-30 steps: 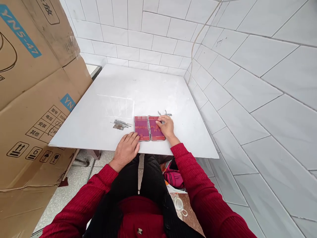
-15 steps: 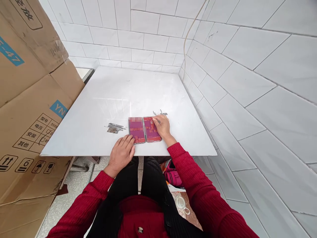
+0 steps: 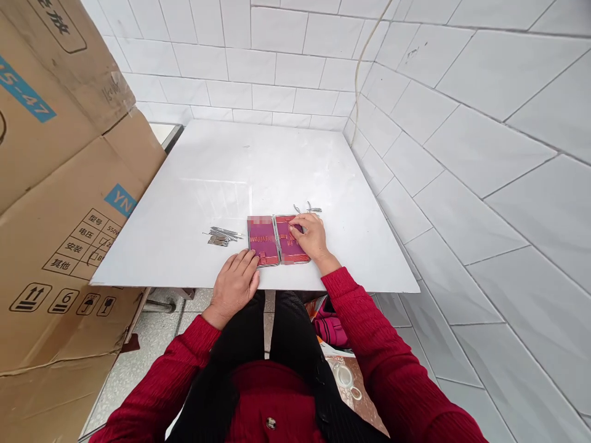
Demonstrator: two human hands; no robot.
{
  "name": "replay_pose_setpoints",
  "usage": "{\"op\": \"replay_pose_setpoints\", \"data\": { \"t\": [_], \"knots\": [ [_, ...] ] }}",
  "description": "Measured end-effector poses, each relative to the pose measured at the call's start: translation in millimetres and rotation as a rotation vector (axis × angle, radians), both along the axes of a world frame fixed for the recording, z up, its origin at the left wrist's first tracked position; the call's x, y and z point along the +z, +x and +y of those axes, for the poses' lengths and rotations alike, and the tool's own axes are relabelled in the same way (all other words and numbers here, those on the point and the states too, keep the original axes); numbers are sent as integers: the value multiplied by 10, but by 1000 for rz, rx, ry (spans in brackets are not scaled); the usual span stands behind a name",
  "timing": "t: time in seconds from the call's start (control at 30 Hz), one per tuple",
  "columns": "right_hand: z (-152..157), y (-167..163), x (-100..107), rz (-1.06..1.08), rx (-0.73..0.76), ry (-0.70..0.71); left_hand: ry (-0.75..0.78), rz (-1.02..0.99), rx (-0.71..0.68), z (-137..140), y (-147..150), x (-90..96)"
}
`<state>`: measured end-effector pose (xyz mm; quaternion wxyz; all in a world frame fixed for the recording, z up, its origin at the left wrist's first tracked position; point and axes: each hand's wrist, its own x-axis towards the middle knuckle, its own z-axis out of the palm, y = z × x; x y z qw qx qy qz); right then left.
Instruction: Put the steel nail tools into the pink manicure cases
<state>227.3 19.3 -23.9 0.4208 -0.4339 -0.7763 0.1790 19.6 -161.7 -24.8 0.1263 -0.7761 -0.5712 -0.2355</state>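
A manicure case [image 3: 264, 246] with purple and red lining and rows of small loops lies open on the table near its front edge. My left hand [image 3: 235, 280] rests flat at the case's near left corner, its fingers stretched over the rim. Over the right half my right hand [image 3: 311, 237] is closed in a pinch; what the fingertips hold is hidden. Left of the case lies a small pile of metal nail tools [image 3: 224, 232], with flat clippers [image 3: 218, 241] nearest me. Beyond my right hand is a pair of small nippers [image 3: 314, 210].
The white tabletop [image 3: 295, 160] meets tiled walls [image 3: 286, 98] at the back and right. Large cardboard boxes [image 3: 92, 184] stand along the left side. A pale cable [image 3: 357, 80] hangs in the corner. A pink bag [image 3: 331, 329] is below the table.
The view has shifted slightly. The red tab with a metal snap, seen under my right fingertips before, no longer shows. My left hand stays at the case's corner.
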Motion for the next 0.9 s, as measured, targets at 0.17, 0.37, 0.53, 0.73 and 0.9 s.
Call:
{"op": "replay_pose_setpoints", "data": {
  "t": [0.17,0.37,0.53,0.73,0.9],
  "knots": [
    [8,23,-29,37,-54,50,1,-14,0,-23,-8,1],
    [-153,-107,127,-21,-13,130,-31,-34,-42,-66,-44,-7],
    [-381,-572,350,-129,324,62,1,-69,-88,-131,-96,4],
    [-525,-1205,472,-338,546,2,28,-128,4,-288,-405,53],
    [-654,-1387,426,-478,544,-6,15,-160,160,-285,-681,87]
  ]
}}
